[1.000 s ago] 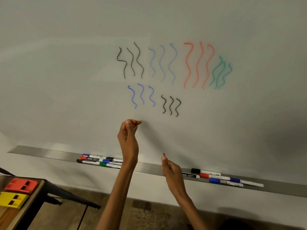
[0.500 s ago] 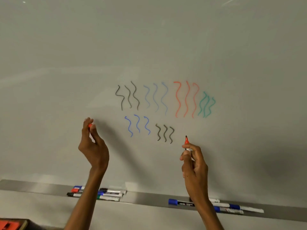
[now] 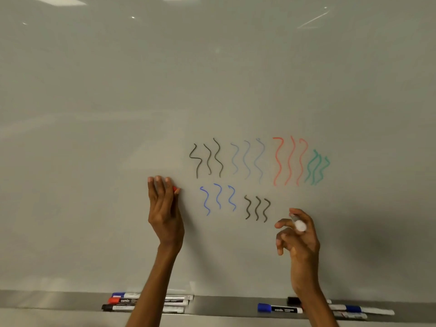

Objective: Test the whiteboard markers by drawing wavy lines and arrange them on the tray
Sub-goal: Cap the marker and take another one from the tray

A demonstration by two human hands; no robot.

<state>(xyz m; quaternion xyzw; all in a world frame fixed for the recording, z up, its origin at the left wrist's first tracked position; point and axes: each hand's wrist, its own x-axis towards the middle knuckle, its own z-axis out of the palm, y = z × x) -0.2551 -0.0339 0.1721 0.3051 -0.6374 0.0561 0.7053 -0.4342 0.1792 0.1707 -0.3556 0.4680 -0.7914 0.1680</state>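
My right hand (image 3: pixel 298 237) grips a white marker (image 3: pixel 299 223), its butt end toward the camera and its tip toward the whiteboard (image 3: pixel 118 114), just right of the lower black wavy lines (image 3: pixel 257 208). My left hand (image 3: pixel 164 208) is raised left of the blue wavy lines (image 3: pixel 218 199) and holds the red cap (image 3: pixel 175 189) between thumb and fingers. On the metal tray (image 3: pixel 224 305) lie a left group of markers (image 3: pixel 122 303) and a right group of markers (image 3: pixel 278 309).
Higher on the board are black, pale blue, red (image 3: pixel 290 160) and green (image 3: pixel 317 167) wavy lines. Ceiling lights reflect near the board's top edge.
The view has tilted up. My right hand has turned the marker from tip-up to tip toward the board. My left hand with the red cap stays raised beside the blue lines.
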